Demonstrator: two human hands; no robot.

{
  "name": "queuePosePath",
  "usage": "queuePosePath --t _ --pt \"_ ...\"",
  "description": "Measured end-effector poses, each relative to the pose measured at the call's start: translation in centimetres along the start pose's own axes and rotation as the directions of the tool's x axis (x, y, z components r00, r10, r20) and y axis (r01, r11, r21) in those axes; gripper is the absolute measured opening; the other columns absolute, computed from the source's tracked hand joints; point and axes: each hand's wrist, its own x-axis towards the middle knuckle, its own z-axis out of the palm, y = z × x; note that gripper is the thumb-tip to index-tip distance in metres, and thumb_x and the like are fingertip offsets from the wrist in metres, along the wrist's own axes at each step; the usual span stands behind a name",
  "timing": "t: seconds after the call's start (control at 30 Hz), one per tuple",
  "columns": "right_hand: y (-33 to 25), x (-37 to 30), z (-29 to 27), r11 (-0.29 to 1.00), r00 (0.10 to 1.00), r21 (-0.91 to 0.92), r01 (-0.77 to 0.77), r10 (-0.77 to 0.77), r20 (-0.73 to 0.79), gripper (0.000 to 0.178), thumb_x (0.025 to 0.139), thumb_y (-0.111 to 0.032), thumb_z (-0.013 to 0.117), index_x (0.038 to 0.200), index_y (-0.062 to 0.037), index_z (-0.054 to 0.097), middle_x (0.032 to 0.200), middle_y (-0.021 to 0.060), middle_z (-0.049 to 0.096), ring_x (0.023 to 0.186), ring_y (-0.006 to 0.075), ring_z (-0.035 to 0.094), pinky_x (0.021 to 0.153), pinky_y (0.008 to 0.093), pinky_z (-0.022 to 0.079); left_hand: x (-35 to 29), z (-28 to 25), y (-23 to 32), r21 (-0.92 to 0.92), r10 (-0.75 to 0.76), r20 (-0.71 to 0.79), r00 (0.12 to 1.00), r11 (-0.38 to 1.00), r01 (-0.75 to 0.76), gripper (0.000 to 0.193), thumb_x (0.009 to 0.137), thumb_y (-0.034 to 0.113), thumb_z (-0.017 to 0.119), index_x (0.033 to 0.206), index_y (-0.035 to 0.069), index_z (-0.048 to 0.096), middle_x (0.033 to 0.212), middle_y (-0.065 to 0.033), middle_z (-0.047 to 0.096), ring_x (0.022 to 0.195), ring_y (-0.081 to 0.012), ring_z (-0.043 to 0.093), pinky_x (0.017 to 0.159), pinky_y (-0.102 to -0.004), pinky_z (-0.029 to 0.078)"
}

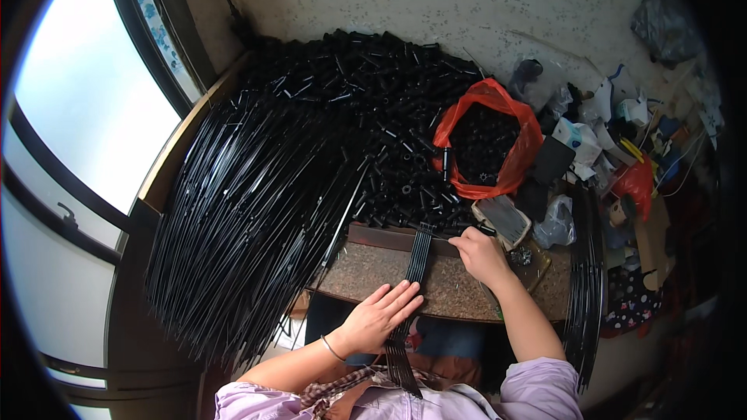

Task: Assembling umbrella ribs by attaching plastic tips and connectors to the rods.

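A flat row of several thin black rods (419, 258) runs from my lap up over the edge of the speckled worktop (366, 267). My left hand (380, 316) lies across the rods with its fingers stretched out flat. To the right of the rods' far ends, my right hand (481, 253) is closed in a pinch. A thin dark sliver seems to reach from its fingertips toward the rod ends, too small to name. Just beyond the rod ends, a dark reddish-brown strip (381, 236) lies along the worktop, in front of a large heap of short black tubes (389, 187).
Long black rods (233, 225) fill the left side, fanned toward the front. An orange-red plastic bag (531, 128) of small black parts stands at the back right. Nearer lie a clear-cased rectangular object (503, 221) and a clear bag (556, 222). More rods (587, 295) hang at right.
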Motion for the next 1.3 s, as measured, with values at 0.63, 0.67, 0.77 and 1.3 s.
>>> queuePosePath --t 0.63,0.67,0.77,1.3 --pt "5.6 -0.3 -3.7 0.902 0.947 -0.323 -0.287 0.216 -0.238 0.009 0.07 -0.012 0.067 0.074 -0.0052 0.063 0.081 0.0102 0.055 0.079 0.0294 0.056 0.067 0.0389 0.046 -0.3 0.0 0.5 0.034 0.01 -0.054 0.998 0.999 -0.009 0.094 0.06 0.029 0.066 0.138 0.003 0.021 0.145 -0.0158 0.019 0.134 -0.0279 0.02 0.107 -0.041 0.02" --pt "6.2 -0.5 -3.7 0.92 0.962 -0.317 -0.231 0.168 -0.213 0.008 0.069 -0.01 0.067 0.075 -0.0055 0.064 0.081 0.01 0.056 0.08 0.0289 0.056 0.068 0.0382 0.046 -0.4 -0.3 0.6 0.023 0.008 -0.059 0.998 1.0 -0.007 0.096 0.058 0.028 0.067 0.138 0.003 0.022 0.145 -0.0159 0.02 0.134 -0.028 0.02 0.106 -0.0409 0.02" --pt "6.1 -0.9 -3.3 0.931 0.942 -0.321 -0.176 0.065 -0.33 0.007 0.069 -0.005 0.065 0.075 -0.0042 0.063 0.076 0.0099 0.054 0.077 0.0282 0.054 0.067 0.0383 0.045 -1.0 0.0 1.0 0.016 -0.006 -0.072 0.997 1.0 0.007 0.099 0.055 0.027 0.069 0.138 0.002 0.022 0.144 -0.0159 0.021 0.134 -0.0273 0.021 0.106 -0.0412 0.021" --pt "0.1 0.4 0.6 0.999 0.998 -0.041 -0.017 0.015 -0.053 0.012 0.077 -0.004 0.056 0.085 -0.0059 0.065 0.078 0.009 0.055 0.07 0.0292 0.059 0.061 0.0374 0.049 -1.1 1.0 0.9 0.054 0.015 -0.042 0.999 0.998 -0.013 0.113 0.044 0.035 0.079 0.137 0.002 0.023 0.144 -0.0149 0.021 0.134 -0.0263 0.021 0.107 -0.0409 0.02"
